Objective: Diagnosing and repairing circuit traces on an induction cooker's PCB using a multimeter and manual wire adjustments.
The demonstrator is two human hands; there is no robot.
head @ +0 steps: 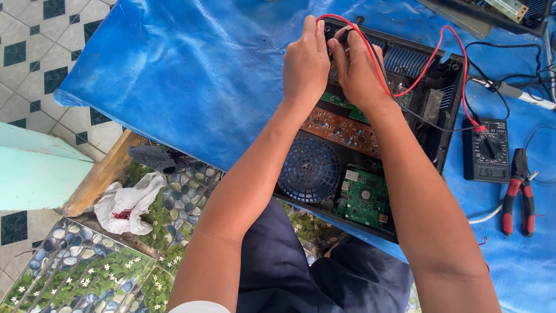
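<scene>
The one camera sits on my head and looks steeply down, past my forearms, close over the open black device case (370,145) on the blue sheet (191,75). The tiled floor (35,35) shows at left, my lap at bottom.

An informal electronics repair spot at a home: a blue tarp (191,75) covers the work surface, holding an opened device with circuit boards (370,133), a multimeter (488,150), red-handled pliers (519,197) and loose wires, above patterned tile floor (29,52).

A small grey rectangular screen (492,172) sits low on the black multimeter (487,150), right of the open case.
</scene>
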